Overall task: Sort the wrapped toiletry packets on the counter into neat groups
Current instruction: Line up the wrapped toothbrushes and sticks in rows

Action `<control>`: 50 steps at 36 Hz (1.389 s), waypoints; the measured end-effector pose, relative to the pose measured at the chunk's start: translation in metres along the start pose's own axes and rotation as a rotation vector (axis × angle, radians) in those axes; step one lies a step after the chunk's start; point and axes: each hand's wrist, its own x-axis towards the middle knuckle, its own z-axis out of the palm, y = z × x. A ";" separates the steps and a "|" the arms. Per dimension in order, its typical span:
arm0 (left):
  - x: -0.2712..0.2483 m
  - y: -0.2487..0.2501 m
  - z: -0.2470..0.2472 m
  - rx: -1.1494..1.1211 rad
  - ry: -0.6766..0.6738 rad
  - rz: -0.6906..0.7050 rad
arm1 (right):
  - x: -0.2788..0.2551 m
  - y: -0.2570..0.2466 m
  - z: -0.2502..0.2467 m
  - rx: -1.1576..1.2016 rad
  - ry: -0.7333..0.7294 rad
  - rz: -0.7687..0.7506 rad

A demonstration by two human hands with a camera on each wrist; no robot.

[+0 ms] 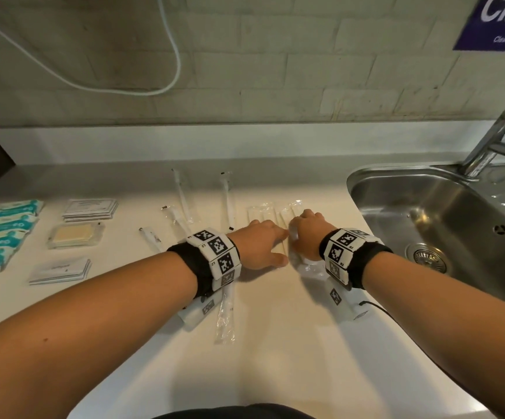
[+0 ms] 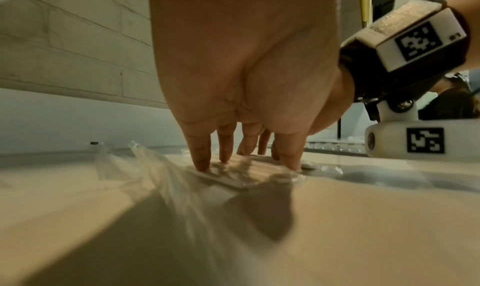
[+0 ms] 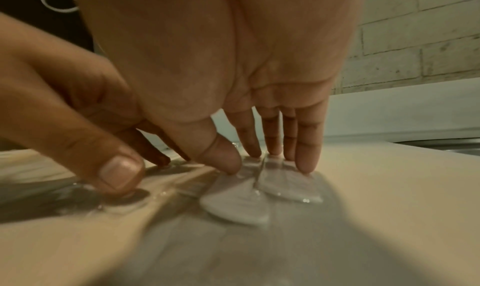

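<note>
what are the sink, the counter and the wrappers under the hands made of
Sink: looks like stainless steel, brushed grey with soft reflections, as does the tap. Counter: smooth pale cream with a low sheen, perhaps laminate or a solid composite; it cannot be told which. Wrappers: thin clear plastic film, crinkled and glinting, with pale flat contents showing through.

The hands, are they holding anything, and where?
Nothing is lifted. The left hand presses its fingertips on a clear-wrapped packet on the counter; the right hand presses another wrapped packet flat.
</note>
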 end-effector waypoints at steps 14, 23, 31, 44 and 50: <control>-0.013 -0.076 -0.080 -0.186 0.320 -0.335 | -0.033 -0.079 -0.007 0.103 -0.094 -0.233; 0.003 -0.081 -0.062 0.198 -0.122 -0.274 | -0.019 -0.105 0.003 0.135 -0.268 -0.104; -0.023 -0.095 -0.046 0.258 -0.042 -0.218 | -0.005 -0.094 -0.018 0.227 -0.190 -0.039; -0.070 -0.098 -0.016 0.087 0.231 -0.187 | 0.045 -0.109 -0.039 0.242 -0.111 -0.008; -0.078 -0.102 -0.022 -0.030 0.214 -0.193 | 0.059 -0.115 -0.024 0.226 -0.066 0.032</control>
